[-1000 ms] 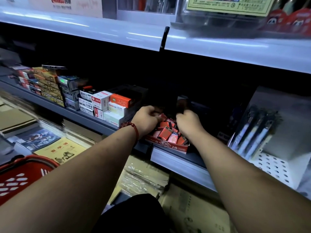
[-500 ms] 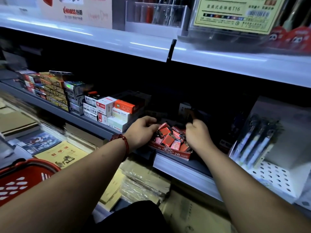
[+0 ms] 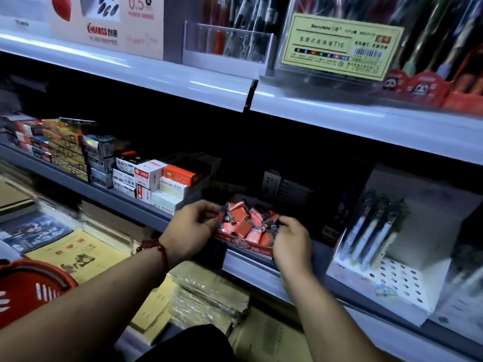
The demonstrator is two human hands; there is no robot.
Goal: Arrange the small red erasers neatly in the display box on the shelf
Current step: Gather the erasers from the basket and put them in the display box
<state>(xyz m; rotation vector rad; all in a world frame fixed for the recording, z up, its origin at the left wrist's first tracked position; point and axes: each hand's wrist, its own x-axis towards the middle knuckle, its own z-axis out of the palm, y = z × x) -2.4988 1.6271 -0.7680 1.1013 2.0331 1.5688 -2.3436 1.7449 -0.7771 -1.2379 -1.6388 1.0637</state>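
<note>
Two hands mid-sort: our left hand pinches one of the jumbled red erasers in the display box on the shelf. Right hand fingers are curled, grip unclear. Next we probably square them into rows.

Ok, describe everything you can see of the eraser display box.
The display box is a low red tray, seemingly cardboard, front wall printed with a white pattern and 2B. It sits at the shelf edge, full of jumbled red erasers. The left hand is at its left side, right hand at its right corner.
</note>
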